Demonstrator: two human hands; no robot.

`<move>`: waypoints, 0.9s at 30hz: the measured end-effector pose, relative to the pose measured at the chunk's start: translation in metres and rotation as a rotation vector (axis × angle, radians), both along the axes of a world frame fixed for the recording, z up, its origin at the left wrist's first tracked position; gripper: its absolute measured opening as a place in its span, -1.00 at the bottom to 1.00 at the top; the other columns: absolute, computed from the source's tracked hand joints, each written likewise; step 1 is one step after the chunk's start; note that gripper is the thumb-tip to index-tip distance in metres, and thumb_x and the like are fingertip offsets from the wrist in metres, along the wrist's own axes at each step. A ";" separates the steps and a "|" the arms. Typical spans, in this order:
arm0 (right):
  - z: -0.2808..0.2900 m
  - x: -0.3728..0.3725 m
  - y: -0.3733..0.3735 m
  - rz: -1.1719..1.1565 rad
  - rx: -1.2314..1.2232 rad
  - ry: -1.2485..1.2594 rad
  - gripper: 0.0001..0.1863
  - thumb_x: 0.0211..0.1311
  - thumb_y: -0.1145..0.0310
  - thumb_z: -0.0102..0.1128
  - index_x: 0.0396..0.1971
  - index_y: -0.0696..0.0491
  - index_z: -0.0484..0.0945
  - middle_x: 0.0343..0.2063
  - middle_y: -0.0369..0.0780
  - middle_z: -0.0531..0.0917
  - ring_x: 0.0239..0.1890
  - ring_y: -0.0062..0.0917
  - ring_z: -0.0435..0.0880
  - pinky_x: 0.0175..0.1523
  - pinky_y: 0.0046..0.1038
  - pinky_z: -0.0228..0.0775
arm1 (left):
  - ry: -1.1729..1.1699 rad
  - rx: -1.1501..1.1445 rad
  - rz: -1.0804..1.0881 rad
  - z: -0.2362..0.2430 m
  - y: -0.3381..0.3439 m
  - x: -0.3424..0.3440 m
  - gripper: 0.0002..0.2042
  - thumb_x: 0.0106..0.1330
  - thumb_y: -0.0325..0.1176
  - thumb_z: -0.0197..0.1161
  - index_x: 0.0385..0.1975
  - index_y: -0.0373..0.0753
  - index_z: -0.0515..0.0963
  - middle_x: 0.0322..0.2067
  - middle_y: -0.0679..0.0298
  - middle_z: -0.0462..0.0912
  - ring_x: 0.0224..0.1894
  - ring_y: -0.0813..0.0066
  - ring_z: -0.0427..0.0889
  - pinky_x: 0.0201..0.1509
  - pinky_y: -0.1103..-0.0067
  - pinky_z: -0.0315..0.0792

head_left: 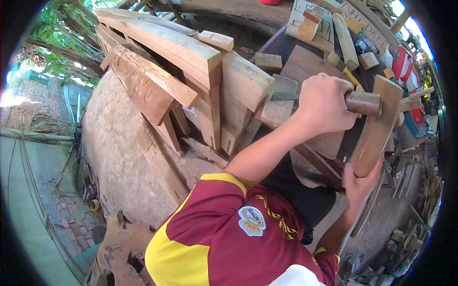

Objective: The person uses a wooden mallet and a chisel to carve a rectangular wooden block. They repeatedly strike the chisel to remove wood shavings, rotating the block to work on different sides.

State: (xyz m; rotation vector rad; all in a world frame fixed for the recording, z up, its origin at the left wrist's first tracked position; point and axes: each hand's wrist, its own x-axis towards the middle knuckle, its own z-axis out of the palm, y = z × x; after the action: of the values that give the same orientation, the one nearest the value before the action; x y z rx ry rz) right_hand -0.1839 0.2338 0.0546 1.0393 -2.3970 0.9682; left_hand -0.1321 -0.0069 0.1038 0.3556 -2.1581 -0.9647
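My left hand (327, 102) is closed round a chisel (365, 103). The chisel's brown round handle sticks out to the right of the fist, and its dark flat blade shows on the left. Under the blade lies a pale wood block (278, 108); whether the edge touches it I cannot tell. My right hand (361, 183) grips the lower end of a flat wooden mallet (379, 125). The mallet's broad upper part stands right beside the butt of the chisel handle. A brown board (310, 66) lies on the dark bench behind my left hand.
Thick sawn beams (162, 40) are stacked at the left, with notched timbers among them. Small offcuts (268, 61) and a lettered wood panel (310, 28) lie toward the back. Red and blue items crowd the far right. A gnarled stump (124, 248) stands at lower left.
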 end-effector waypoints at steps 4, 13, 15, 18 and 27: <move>0.002 -0.013 0.018 -0.245 -0.312 -0.059 -0.15 -0.07 0.41 0.41 0.25 0.31 0.19 0.13 0.07 0.41 0.09 -0.11 0.50 0.20 -0.17 0.32 | -0.028 -0.014 -0.008 -0.003 0.001 -0.004 -0.85 -0.27 -0.28 0.29 -0.70 -0.18 0.56 -0.68 0.05 0.53 -0.51 -0.06 0.57 -0.40 0.26 0.48; -0.021 0.015 0.001 -0.114 -0.176 -0.098 -0.07 -0.13 0.45 0.42 0.30 0.28 0.14 0.21 0.06 0.34 0.23 -0.16 0.37 0.35 -0.19 0.10 | -0.136 -0.109 -0.031 -0.011 0.011 -0.010 -0.86 -0.28 -0.27 0.31 -0.71 -0.14 0.56 -0.69 0.07 0.54 -0.53 -0.02 0.59 -0.41 0.27 0.49; -0.019 -0.004 0.021 -0.182 -0.247 -0.189 -0.06 -0.12 0.45 0.42 0.31 0.28 0.11 0.24 0.05 0.32 0.25 -0.17 0.34 0.37 -0.19 0.07 | -0.141 -0.108 -0.022 -0.009 0.009 -0.010 -0.86 -0.28 -0.27 0.31 -0.71 -0.14 0.56 -0.70 0.08 0.53 -0.54 -0.02 0.58 -0.42 0.27 0.48; 0.006 0.000 0.015 -0.369 -0.749 -0.296 -0.17 -0.05 0.47 0.38 0.27 0.24 0.18 0.14 -0.01 0.41 0.11 -0.28 0.47 0.17 -0.29 0.35 | -0.130 -0.112 -0.023 -0.012 0.010 -0.010 -0.86 -0.28 -0.27 0.30 -0.71 -0.14 0.56 -0.70 0.07 0.53 -0.54 -0.02 0.58 -0.43 0.27 0.48; -0.042 0.010 0.026 -0.106 -0.252 -0.290 -0.10 -0.06 0.39 0.40 0.28 0.33 0.13 0.16 0.11 0.39 0.21 -0.21 0.40 0.29 -0.25 0.18 | -0.173 -0.168 -0.022 -0.015 0.010 -0.017 -0.87 -0.27 -0.29 0.30 -0.68 -0.15 0.58 -0.70 0.06 0.53 -0.54 -0.01 0.59 -0.43 0.26 0.48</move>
State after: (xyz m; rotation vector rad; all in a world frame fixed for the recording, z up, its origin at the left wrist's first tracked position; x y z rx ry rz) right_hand -0.1744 0.2595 0.0123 0.7144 -2.4381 1.4208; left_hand -0.1492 0.0029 0.0893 0.3447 -2.3861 -0.7813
